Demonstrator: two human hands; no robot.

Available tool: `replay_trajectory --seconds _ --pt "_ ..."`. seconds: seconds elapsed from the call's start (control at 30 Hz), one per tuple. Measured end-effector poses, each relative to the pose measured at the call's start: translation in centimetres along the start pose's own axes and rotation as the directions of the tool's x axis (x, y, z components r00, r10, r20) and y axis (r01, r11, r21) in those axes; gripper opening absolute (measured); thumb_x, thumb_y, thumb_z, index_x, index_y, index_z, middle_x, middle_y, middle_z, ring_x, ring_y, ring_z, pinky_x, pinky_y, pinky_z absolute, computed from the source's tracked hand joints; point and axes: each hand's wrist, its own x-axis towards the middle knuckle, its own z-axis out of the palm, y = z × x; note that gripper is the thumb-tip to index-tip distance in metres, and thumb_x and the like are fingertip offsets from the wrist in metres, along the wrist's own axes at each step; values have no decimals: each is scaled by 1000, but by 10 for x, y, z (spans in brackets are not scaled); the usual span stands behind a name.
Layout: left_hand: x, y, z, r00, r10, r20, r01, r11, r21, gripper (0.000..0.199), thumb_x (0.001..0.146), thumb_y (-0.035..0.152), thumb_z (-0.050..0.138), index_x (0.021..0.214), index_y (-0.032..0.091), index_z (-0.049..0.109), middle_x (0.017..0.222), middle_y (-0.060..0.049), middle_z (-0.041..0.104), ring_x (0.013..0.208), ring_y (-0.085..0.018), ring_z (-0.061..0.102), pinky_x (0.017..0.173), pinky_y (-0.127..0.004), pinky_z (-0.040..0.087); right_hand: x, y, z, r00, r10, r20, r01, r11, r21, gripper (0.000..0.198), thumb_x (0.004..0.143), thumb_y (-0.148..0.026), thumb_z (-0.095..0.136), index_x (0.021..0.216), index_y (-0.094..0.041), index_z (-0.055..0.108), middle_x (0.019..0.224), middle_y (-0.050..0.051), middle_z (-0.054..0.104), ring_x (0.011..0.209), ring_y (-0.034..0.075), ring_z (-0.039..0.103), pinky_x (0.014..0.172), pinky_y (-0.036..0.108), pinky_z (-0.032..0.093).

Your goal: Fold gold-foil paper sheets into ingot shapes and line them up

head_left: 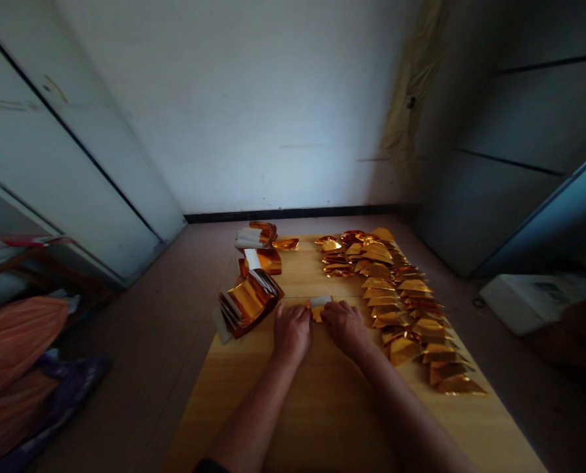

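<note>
Setting: indoor room, apparently in a home; which room cannot be told. Evidence: plain white wall (253, 98), scuffed, with dark skirting (283, 213); tiled floor (175, 341); tall pale cabinet (96, 125) at left, wardrobe-like; large grey cabinet (514, 203) at right, in shadow. Heap of orange fabric (17, 341) low at left, household in character. Single wooden worktop (322, 407) bears gold foil pieces (428, 327), consistent with handwork done at home.
</note>
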Motion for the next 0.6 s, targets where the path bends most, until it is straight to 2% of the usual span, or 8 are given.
replay_trajectory --seconds 0.13,0.3,0.43,0.6 --pt "-3 -8 0 998 37 -44 -38 999 -19 25 90 23 46 108 24 64 114 -7 67 115 -25 56 109 -56 23 -4 8 0 999 -24 -28 24 1000 19 16 91 -25 49 90 -24 65 100 2 65 97 18 50 75 29 33" --pt "0 -15 -4 997 76 -3 -76 997 -2 25 89 25 49 109 28 62 121 -4 65 128 -27 46 110 -61 20 -6 7 3 997 -80 0 80 996 48 11 87 -24 55 89 -23 66 97 3 65 97 18 50 79 28 33" --pt "-2 -15 -3 997 80 17 -81 996 22 29 90 21 47 115 28 59 126 -5 62 133 -27 40 111 -61 19 -4 3 3 996 -92 21 92 995 37 11 86 -24 56 91 -23 66 99 4 64 96 18 50 80 29 34" --pt "-8 -17 2 997 79 19 -79 996 28 35 91 22 43 123 29 55 129 -6 60 131 -26 42 110 -60 21 0 0 -1 999 -37 32 36 998 48 15 88 -24 53 87 -23 67 97 5 63 93 18 52 78 28 35"
